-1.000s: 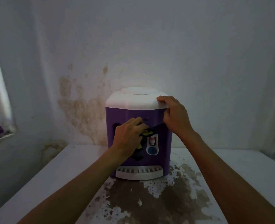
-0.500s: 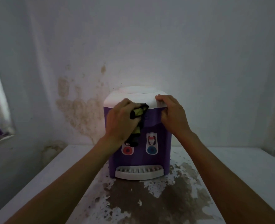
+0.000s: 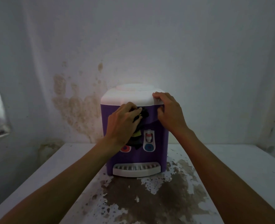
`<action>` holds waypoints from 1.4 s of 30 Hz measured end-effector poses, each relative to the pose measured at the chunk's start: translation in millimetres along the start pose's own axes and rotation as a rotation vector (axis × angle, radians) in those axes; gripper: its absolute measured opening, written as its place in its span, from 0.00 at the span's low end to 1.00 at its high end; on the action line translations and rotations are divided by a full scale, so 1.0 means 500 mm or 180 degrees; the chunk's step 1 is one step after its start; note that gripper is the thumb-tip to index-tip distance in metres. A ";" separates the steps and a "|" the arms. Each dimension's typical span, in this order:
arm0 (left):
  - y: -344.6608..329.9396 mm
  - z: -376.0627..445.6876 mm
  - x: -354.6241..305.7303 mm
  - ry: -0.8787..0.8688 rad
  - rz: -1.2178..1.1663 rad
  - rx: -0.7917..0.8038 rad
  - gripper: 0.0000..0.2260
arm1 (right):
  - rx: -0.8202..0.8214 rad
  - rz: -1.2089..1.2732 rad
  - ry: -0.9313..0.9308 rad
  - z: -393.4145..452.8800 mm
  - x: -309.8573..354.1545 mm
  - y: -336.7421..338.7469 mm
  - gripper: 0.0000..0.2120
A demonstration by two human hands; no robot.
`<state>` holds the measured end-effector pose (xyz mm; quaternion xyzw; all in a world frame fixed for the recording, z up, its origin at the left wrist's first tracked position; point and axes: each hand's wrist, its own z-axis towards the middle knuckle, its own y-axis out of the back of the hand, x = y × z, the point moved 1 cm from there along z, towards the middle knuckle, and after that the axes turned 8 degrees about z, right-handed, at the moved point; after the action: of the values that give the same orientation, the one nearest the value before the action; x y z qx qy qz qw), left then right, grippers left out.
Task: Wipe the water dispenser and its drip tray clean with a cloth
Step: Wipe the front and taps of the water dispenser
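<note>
Left hand clutches dark cloth against purple dispenser front; right hand grips white top edge

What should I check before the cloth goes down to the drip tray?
1. Cloth gripped in left hand: ok.
2. Right hand steadying the dispenser at its white top: ok.
3. Dispenser upright on the table: ok.
4. Drip tray seated and unobstructed: ok.
5. Taps clear of the cloth: not ok, it hangs over the left one.
6. Purple front clean: cannot tell, too dim.
</note>
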<state>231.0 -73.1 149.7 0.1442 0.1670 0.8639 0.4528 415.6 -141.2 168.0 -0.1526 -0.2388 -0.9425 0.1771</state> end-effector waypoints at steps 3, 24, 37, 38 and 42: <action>-0.009 0.002 -0.003 0.0180 -0.0012 -0.0192 0.10 | -0.0004 -0.0005 -0.0005 0.000 -0.003 0.000 0.26; -0.023 -0.008 -0.004 0.0045 -0.0143 -0.0115 0.07 | -0.0125 -0.0042 0.0015 -0.007 -0.003 -0.009 0.27; -0.007 -0.047 0.033 -0.0141 0.0038 0.0182 0.07 | -0.0132 0.0023 0.0043 -0.008 0.001 -0.006 0.27; -0.001 -0.053 0.043 0.0013 -0.0020 0.0133 0.06 | -0.0134 0.0051 0.0035 -0.008 0.000 -0.006 0.28; 0.012 -0.055 0.069 0.0473 -0.0184 0.0005 0.07 | -0.0203 0.0076 -0.0015 -0.009 0.002 -0.012 0.28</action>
<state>196.7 -52.2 131.0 0.0752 0.2050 0.8587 0.4637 411.3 -138.6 162.3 -0.1632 -0.2071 -0.9471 0.1829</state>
